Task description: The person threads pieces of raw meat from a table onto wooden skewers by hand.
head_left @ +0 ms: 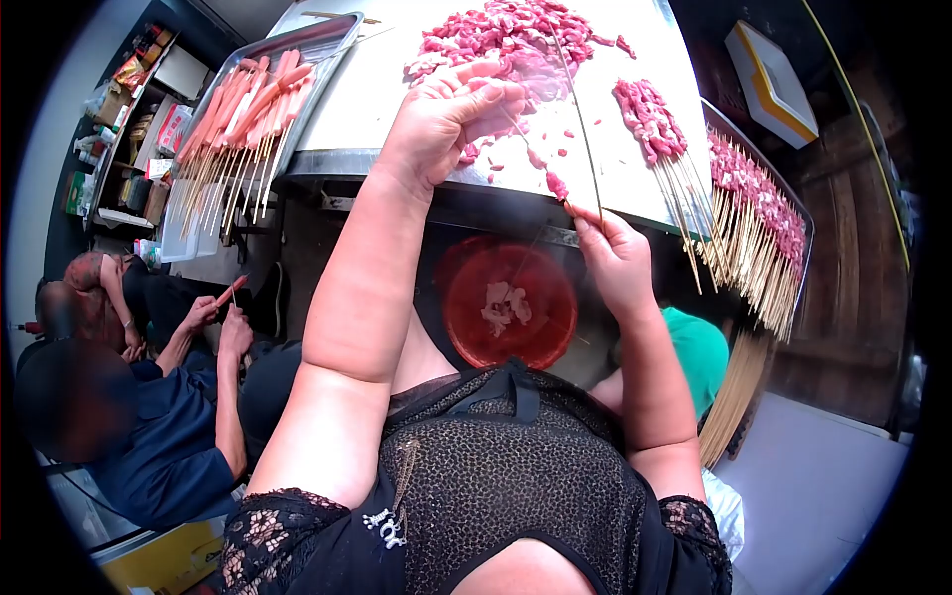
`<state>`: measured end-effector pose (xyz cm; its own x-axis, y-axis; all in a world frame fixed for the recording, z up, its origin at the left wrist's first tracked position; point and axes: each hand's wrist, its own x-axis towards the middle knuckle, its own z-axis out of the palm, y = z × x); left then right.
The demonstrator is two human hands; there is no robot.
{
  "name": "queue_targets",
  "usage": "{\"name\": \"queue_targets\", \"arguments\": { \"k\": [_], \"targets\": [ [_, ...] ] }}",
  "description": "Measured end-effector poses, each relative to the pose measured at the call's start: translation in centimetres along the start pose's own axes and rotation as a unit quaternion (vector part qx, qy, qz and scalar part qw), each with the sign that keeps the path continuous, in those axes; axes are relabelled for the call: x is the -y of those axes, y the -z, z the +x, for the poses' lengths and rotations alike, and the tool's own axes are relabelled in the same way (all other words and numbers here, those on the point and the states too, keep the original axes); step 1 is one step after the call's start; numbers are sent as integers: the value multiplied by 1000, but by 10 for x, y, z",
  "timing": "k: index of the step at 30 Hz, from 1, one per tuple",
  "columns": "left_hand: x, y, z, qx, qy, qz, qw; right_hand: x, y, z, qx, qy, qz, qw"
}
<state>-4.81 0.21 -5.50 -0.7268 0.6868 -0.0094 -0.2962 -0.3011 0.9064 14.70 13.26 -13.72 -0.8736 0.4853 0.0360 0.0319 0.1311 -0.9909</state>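
Observation:
My left hand (436, 119) is over the table, its fingers curled round pink raw meat that is partly blurred. My right hand (615, 253) pinches a thin wooden skewer (545, 171) close to the table's front edge. On that skewer sit small meat pieces (556, 185), and its upper end runs up towards my left fingers. A long thin stick (585, 129) also rises from my right hand, across the table. Beyond my left hand is a heap of cut raw meat (496, 40). Several finished meat skewers (652, 124) lie right of my hands.
A metal tray (342, 38) of sausage skewers (248, 99) stands at the left. Many meat skewers (764, 198) fill a tray at the right. Below the table edge is a red basin (550, 307) with pale scraps. A co-worker (164, 426) sits at lower left, holding a sausage (231, 291).

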Motion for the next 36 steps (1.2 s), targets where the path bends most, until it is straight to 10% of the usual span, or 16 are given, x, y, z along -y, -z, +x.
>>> {"name": "queue_targets", "arguments": {
  "k": [20, 36],
  "targets": [
    [18, -11, -7, 21, 108, 73, 991, 1, 4, 3, 2, -48, 173, 984],
    [29, -8, 7, -84, 1, -100, 991, -1, 6, -5, 17, -71, 138, 988]
  ]
}}
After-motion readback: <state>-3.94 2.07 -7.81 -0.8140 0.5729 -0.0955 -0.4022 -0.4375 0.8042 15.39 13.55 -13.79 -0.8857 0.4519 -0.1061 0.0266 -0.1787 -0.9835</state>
